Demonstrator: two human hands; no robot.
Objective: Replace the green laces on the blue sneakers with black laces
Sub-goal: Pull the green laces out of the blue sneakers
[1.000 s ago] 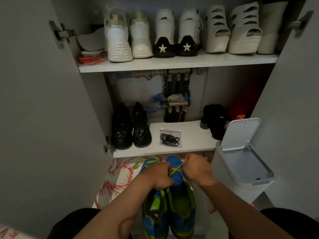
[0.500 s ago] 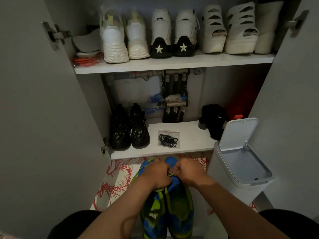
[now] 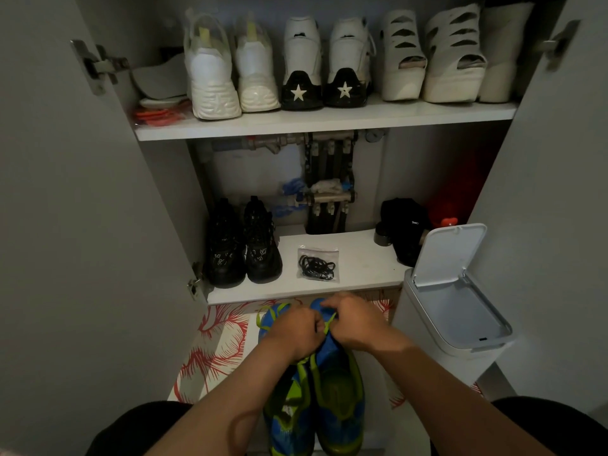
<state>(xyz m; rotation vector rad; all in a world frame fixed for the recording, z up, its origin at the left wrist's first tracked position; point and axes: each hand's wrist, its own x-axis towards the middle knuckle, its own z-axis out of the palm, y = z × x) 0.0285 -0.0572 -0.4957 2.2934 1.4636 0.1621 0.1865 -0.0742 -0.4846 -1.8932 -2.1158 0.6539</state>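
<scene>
Blue sneakers (image 3: 332,390): pair, side by side on the floor betw. my knees, toes twd. the cupboard, front ends over the red-and-white mat (image 3: 214,350).
Green laces (image 3: 329,322): threaded in the shoes; one strand shows betw. my two hands, another loop sticks out by the toe of the L shoe.
L hand (image 3: 294,330): knuckles up over the front of the pair, fingers curled in tight, pinching the green lace.
R hand (image 3: 353,324): just beside the L one, fingers & thumb curled on the same lace.
Black laces (image 3: 317,266): coiled in a clear bag, flat on the lower shelf (image 3: 362,258), about mid-shelf, just beyond the toes; my hands aren't on it.
Black sneakers (image 3: 243,248): L end of that shelf, toes out.
Upper shelf (image 3: 329,118): row of white shoes (image 3: 256,70), heels out, two w/ a star on a black heel.
Bin (image 3: 460,317): white, lid up, on the floor at my R, near the R hand but apart.
Cupboard doors: both swung open.
</scene>
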